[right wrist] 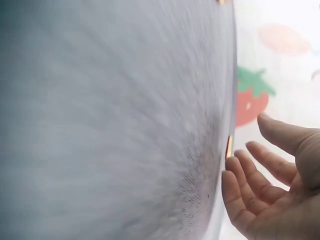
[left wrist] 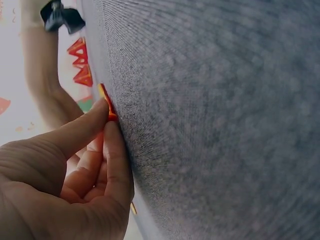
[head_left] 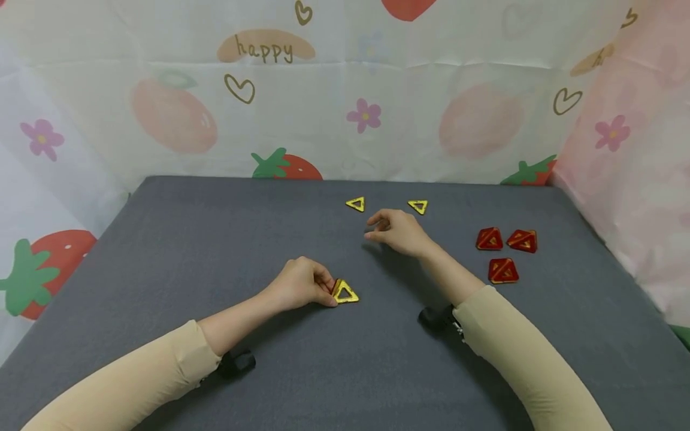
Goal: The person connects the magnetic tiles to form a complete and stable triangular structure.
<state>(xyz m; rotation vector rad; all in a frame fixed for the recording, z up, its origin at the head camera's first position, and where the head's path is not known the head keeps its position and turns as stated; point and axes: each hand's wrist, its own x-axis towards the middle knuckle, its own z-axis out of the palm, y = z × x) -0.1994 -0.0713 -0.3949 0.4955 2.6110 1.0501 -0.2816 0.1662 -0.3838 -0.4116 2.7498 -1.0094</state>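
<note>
My left hand [head_left: 303, 282] pinches the left edge of a triangular piece [head_left: 351, 297], yellow-topped with red beside the fingertips, at the middle of the table. In the left wrist view the thumb and a finger grip this thin red-and-yellow piece [left wrist: 107, 102] close to the cloth. Above the table farther back, my right hand [head_left: 401, 230] holds nothing, its fingers loosely bent and the thumb apart from them. Two flat yellow triangles with open centres lie just beyond it, a left triangle [head_left: 362, 205] and a right triangle [head_left: 418, 206].
On the right side of the grey table [head_left: 215, 239] sit three red pieces with gold triangle outlines: a left one [head_left: 489, 239], a right one [head_left: 523, 240] and a nearer one [head_left: 504, 271]. A patterned curtain [head_left: 334, 120] stands behind the table's far edge.
</note>
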